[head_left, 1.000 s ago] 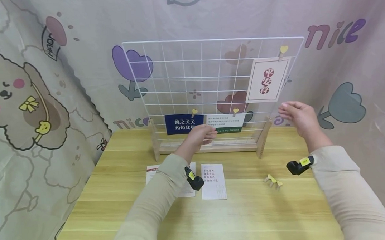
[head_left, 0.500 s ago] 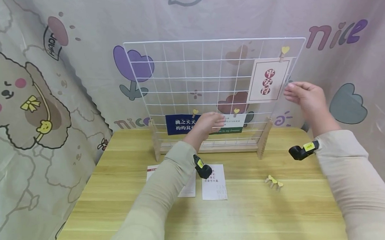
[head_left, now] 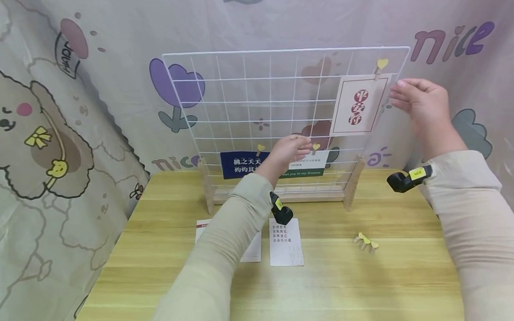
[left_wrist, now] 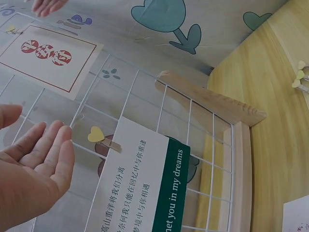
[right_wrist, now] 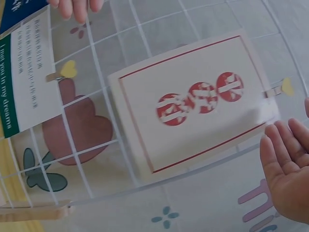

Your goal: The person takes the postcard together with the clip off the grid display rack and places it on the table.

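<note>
A white card with a red border and red round characters (head_left: 356, 120) hangs at the upper right of a white wire grid (head_left: 246, 103), held by a clothespin with a yellow heart (head_left: 382, 64). Beside its right edge is my right hand (head_left: 427, 103), fingers relaxed and holding nothing. My left hand (head_left: 288, 154), palm up with loosely bent fingers in the left wrist view, hovers before the lower grid. It partly covers a white-and-green card (left_wrist: 145, 179), pinned by another heart clothespin (left_wrist: 96, 134). A dark blue card (head_left: 235, 166) hangs to its left.
Two printed cards lie on the wooden table (head_left: 331, 291): a white card (head_left: 286, 250) and another with a red strip (head_left: 252, 251), partly behind the left sleeve. Several heart clothespins (head_left: 366, 241) lie at the right. Wooden feet (head_left: 350, 185) support the grid; a patterned curtain (head_left: 117, 23) hangs behind.
My right hand has risen from below the red-bordered card to beside its upper right edge. My left hand has moved right and up, across the white-and-green card. Both stay without a hold.
</note>
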Available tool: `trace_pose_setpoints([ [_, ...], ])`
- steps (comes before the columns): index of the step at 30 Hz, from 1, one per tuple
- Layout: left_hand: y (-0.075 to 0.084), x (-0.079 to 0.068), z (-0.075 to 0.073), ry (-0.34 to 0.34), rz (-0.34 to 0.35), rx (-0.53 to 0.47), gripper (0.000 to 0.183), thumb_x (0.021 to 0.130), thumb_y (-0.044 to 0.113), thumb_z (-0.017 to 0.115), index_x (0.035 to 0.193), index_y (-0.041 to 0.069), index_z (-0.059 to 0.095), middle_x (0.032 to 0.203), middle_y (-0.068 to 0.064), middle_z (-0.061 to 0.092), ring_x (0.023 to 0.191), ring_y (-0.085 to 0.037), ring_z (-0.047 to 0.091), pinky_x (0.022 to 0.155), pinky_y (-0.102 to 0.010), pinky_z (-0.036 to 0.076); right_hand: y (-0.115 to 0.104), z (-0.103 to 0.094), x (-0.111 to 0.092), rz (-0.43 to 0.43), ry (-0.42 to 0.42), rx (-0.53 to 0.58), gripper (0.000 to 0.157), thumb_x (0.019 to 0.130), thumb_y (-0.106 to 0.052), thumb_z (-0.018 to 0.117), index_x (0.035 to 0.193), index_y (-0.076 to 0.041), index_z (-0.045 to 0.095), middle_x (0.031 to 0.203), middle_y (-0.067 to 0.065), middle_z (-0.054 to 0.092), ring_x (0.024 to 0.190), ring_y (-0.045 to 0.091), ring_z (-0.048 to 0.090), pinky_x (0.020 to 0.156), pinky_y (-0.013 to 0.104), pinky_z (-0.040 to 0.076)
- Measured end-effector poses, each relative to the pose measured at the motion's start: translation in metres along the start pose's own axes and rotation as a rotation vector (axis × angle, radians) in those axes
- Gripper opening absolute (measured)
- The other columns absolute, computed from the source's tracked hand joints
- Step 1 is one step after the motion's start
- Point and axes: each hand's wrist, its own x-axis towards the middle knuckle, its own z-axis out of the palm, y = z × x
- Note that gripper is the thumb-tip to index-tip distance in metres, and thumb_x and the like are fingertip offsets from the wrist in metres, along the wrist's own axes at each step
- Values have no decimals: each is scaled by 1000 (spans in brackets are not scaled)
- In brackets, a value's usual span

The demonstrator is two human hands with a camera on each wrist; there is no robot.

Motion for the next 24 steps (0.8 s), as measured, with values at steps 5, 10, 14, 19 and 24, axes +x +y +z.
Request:
trace_pose_setpoints([
  [5, 4, 4, 2, -13, 39, 26, 34, 90, 20, 46, 116, 0, 46, 116, -12, 52, 107, -24, 48, 90, -28, 37, -7, 8, 8, -16, 10, 22, 31, 66, -10, 74, 93, -2, 62, 93, 6, 62, 90, 15, 58, 76, 20, 45],
  [10, 6, 12, 9, -6, 61, 15, 37, 89, 23, 47, 119, 1, 46, 117, -10, 51, 109, -22, 46, 90, -26, 37, -12, 14, 15, -38, 36, 6, 36, 63, -12, 76, 96, -4, 63, 98, 3, 57, 94, 15, 56, 77, 17, 43],
  [14, 9, 16, 15, -7, 70, 16, 36, 90, 25, 46, 120, 5, 46, 119, -8, 50, 109, -19, 46, 94, -31, 33, -16, 17, 20, -46, 44, 34, 36, 62, -9, 75, 96, -4, 63, 97, 3, 54, 91, 14, 57, 75, 17, 44],
  [19, 11, 22, 21, -10, 65, 27, 38, 88, 28, 49, 120, 9, 47, 122, -7, 48, 111, -18, 44, 95, -33, 31, -21, 20, 25, -34, 54, -33, 43, 60, -13, 77, 99, -6, 64, 99, 2, 55, 94, 13, 56, 75, 16, 43],
  [24, 10, 27, 26, 3, 38, 77, 36, 87, 31, 50, 120, 15, 49, 120, -2, 50, 112, -23, 42, 95, -42, 30, -26, 22, 31, -8, 67, -178, 42, 62, -17, 76, 102, -10, 64, 102, -2, 53, 94, 10, 55, 83, 16, 40],
])
